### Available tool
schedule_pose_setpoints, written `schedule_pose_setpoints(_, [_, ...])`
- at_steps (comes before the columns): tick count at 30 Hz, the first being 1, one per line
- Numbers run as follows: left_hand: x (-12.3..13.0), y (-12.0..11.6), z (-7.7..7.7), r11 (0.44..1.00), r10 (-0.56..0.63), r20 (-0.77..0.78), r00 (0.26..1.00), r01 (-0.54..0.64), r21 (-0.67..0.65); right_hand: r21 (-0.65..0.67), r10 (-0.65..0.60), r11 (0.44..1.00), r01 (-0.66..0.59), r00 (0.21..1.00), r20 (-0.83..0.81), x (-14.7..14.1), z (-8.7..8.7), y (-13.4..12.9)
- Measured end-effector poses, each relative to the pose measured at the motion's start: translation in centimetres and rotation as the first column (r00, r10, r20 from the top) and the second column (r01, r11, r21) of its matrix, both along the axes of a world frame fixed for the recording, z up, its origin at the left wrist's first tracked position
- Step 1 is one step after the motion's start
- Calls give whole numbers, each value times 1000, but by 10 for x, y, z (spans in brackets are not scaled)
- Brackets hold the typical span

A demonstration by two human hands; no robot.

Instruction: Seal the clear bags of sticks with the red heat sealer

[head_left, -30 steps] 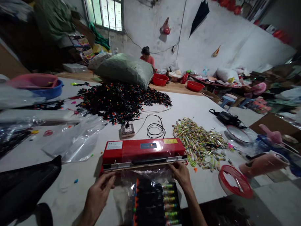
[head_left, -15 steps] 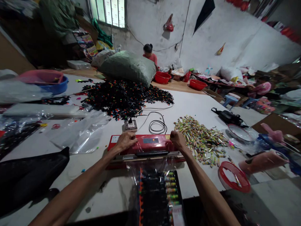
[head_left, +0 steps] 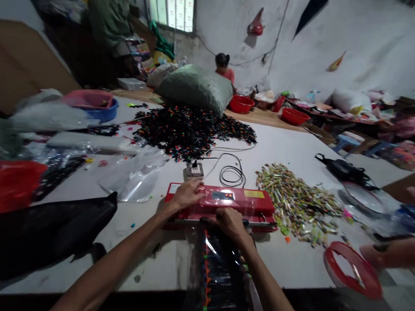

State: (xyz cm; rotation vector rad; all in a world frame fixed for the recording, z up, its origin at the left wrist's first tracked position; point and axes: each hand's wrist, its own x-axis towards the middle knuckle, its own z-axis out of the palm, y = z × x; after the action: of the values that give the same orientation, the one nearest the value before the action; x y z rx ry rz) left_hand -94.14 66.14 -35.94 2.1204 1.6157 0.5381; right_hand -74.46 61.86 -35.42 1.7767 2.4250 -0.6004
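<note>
White table (head_left: 289, 147) | red sealer (head_left: 240, 204): crosswise | filled bag (head_left: 221, 274): fore-aft (toward wearer)

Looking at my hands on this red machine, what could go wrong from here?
Your right-hand grip is right by the black handle, so a finger might get pinched. The clear bag reaches past the table's front edge and could tug crooked. Small tubes lie beside the red machine; a bump might scatter them.

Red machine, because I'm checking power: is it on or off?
On: orange lights glow on the dark panel of the red machine.
</note>
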Motion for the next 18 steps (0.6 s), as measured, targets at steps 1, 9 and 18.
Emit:
schedule_pose_setpoints(1, [3, -3, 1, 999, -33, -7, 999, 33, 13, 1, -11, 1000, 11, 1000, 8, 0, 0, -1])
schedule_pose_setpoints(9, [53, -17, -8, 971, -228, -180, 957, 236, 29, -12, -11, 1000, 10, 998, -55, 3, 0, -3])
schedule_pose_setpoints(18, [50, -5, 0, 963, -267, -176, 948, 269, -15, 55, -41, 998, 43, 998, -41, 1, 1, -8])
